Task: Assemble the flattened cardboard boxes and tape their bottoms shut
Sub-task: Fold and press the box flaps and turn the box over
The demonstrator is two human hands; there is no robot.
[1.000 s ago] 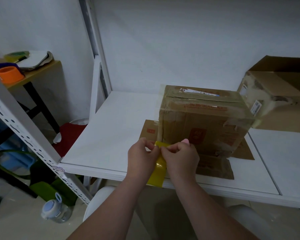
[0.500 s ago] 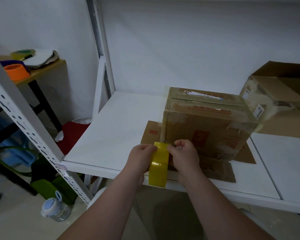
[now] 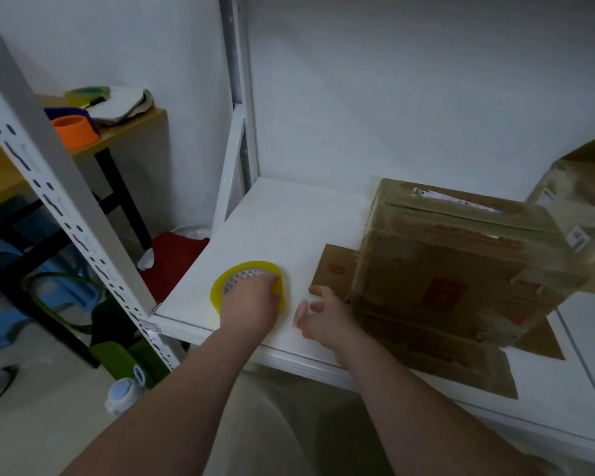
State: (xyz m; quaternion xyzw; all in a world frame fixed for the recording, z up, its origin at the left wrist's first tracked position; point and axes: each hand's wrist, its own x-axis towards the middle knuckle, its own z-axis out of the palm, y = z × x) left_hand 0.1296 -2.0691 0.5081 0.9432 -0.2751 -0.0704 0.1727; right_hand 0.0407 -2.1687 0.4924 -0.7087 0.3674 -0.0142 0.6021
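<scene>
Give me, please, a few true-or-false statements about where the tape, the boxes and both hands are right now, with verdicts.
1. The yellow tape roll lies flat on the white shelf. True.
2. The left hand is on the tape roll. True.
3. The right hand grips the tape roll. False: it holds nothing and is beside the taped box.
4. The taped box stands on the bare shelf. False: it stands on flattened cardboard.
</scene>
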